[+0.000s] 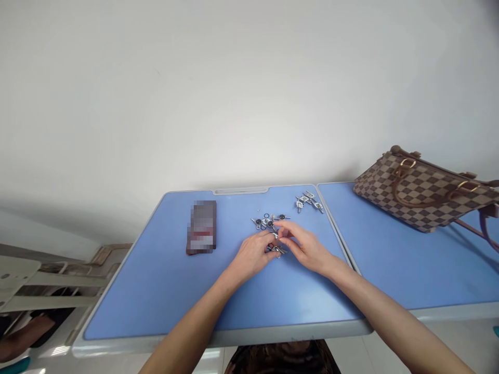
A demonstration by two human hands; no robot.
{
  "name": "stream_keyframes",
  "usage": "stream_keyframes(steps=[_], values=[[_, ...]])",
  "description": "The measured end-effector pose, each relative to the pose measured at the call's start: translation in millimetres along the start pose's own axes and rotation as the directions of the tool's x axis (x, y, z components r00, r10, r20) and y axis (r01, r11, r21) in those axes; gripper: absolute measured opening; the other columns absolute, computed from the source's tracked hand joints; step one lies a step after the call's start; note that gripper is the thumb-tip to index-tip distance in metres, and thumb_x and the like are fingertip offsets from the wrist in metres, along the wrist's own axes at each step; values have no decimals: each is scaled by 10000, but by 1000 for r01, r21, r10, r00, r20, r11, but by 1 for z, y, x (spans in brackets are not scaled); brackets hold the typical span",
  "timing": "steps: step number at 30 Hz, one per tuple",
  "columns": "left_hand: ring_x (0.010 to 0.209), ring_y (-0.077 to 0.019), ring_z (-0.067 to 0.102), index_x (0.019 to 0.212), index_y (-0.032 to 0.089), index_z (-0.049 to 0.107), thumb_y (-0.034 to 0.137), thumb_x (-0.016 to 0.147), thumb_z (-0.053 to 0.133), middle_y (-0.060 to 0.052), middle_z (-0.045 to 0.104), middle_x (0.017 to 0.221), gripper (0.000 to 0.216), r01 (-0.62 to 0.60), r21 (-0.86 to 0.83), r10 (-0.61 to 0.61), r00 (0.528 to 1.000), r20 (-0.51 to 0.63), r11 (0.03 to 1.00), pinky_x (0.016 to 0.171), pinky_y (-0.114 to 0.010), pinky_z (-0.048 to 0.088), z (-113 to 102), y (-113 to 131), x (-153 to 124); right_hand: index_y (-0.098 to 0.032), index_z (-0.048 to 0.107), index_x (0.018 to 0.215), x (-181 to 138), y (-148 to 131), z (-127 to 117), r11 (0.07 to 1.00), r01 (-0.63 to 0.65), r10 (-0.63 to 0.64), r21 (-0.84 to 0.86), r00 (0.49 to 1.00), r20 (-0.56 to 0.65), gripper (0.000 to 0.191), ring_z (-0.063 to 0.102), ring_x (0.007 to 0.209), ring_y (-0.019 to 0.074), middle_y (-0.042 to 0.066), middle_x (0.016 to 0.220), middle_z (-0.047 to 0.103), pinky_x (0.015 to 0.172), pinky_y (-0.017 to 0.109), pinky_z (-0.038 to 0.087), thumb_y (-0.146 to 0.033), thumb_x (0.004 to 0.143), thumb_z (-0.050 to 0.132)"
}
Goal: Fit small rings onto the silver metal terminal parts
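My left hand (pixel 254 253) rests over the blue table with its fingers closed around a small silvery metal fitting (pixel 275 235). From the right, my right hand (pixel 304 247) meets it, thumb and fingers drawn together beside the fitting. What the right fingertips hold is too small to tell. Just beyond my fingers lie several loose metal parts (pixel 259 222) with black round pieces and thin stems. A dark ring (pixel 266 215) sits among them. More metal pieces (pixel 284 250) lie under and between my hands, partly hidden.
Toward the back right corner is a group of silvery metal fittings (pixel 299 205). A phone (pixel 202 228), its screen blurred, lies left of my hands. A checkered handbag (pixel 424 195) stands on the adjoining table (pixel 397 265). A white wall rises behind. Another person's arm (pixel 27 337) shows at lower left.
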State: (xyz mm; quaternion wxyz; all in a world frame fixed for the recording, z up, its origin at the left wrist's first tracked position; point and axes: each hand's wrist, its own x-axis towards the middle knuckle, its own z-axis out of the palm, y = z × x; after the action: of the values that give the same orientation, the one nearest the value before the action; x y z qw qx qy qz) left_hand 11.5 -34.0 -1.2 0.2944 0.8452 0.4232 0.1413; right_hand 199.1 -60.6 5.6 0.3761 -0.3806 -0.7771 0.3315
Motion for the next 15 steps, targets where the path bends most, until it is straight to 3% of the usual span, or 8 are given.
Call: stream_keyframes(steps=[5,7,11,15], values=[[768,-150,570,854,210,623,234,800,636,13,619,868,61,16,8,-16,1000,7,1000,678,-260,414,-1,1,0,-236,409,1232,-1,-5,-8,996,-70,73,60,996,-50,320,580,770,131,31,939,592,671,267,493,-123,943,331],[786,-152,576,857,213,627,228,799,634,14,623,874,61,18,8,-18,1000,10,1000,680,-257,413,-1,1,1,-223,499,1088,-1,-7,-13,993,-86,82,-82,995,-49,238,540,679,118,25,915,591,591,239,446,-112,910,386],[780,-154,576,836,212,617,235,797,638,20,618,849,49,21,14,-21,1000,9,1000,660,-254,403,0,0,1,-201,595,909,-1,-1,-16,911,21,40,-411,989,139,90,556,673,127,27,901,628,617,252,426,-144,878,533],[784,-155,574,828,214,616,227,792,641,22,614,838,46,17,17,-17,1000,4,1000,653,-255,397,-1,0,0,-187,605,913,-1,9,-10,866,110,5,-488,973,229,119,597,713,149,40,878,639,614,253,430,-125,910,504]])
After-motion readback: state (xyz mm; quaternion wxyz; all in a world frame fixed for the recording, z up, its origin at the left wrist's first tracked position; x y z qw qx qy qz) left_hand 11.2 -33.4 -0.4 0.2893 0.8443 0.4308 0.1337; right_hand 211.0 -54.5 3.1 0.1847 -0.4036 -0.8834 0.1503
